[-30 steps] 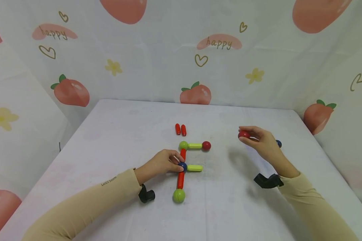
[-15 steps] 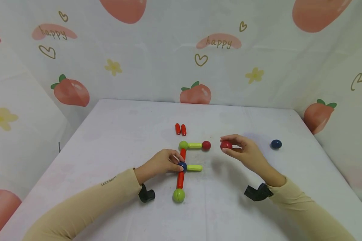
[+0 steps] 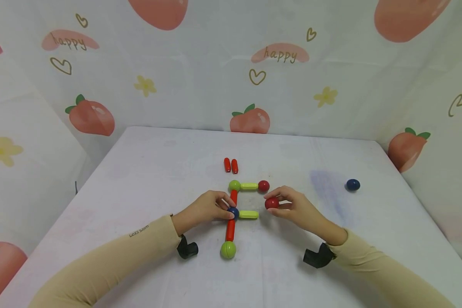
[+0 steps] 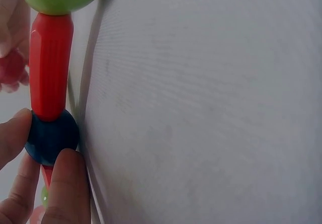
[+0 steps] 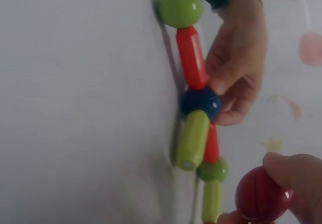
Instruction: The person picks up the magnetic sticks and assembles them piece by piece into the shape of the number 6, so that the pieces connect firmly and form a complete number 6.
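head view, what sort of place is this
Perhaps an indoor play or filming corner: a flat white table, a white peach-print backdrop, and a toy-like structure of red, green and blue balls and rods.

White backdrop point(image 3: 200, 77), printed peaches point(image 3: 91, 116), yellow flowers point(image 3: 145, 85), gold hearts point(image 3: 257, 77); white table point(image 3: 158, 171) in front.
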The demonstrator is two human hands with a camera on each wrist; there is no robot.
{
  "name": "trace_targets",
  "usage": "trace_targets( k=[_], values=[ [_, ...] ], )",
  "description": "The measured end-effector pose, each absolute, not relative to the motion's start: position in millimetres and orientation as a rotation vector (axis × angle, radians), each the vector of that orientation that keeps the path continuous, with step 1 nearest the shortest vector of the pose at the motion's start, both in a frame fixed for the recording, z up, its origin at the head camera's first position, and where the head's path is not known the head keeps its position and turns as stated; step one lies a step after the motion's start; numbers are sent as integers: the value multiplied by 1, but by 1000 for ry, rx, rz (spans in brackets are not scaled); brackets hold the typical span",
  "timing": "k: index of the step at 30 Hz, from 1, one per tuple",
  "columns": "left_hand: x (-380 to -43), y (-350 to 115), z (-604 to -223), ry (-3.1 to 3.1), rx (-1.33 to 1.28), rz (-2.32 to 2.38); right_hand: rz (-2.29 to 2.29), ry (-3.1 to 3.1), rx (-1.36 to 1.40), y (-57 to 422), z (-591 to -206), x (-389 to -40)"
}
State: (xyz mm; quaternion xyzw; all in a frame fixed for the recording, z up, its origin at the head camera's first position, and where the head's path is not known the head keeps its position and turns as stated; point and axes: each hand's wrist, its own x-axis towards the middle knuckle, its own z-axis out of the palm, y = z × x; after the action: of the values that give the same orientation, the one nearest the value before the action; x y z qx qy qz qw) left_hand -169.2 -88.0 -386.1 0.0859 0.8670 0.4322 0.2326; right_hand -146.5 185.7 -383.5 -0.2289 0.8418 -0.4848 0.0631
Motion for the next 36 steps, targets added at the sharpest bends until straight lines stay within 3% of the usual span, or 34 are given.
trace_targets(
  k=[11, 36],
  values=[
    [-169, -87, -386, 2379, 235, 1183, -1242, 2518, -614, 180, -398, -148],
    [-169, -90, -385, 2359, 222, 1198, -1226, 2506, -617, 175, -400, -148]
  ],
)
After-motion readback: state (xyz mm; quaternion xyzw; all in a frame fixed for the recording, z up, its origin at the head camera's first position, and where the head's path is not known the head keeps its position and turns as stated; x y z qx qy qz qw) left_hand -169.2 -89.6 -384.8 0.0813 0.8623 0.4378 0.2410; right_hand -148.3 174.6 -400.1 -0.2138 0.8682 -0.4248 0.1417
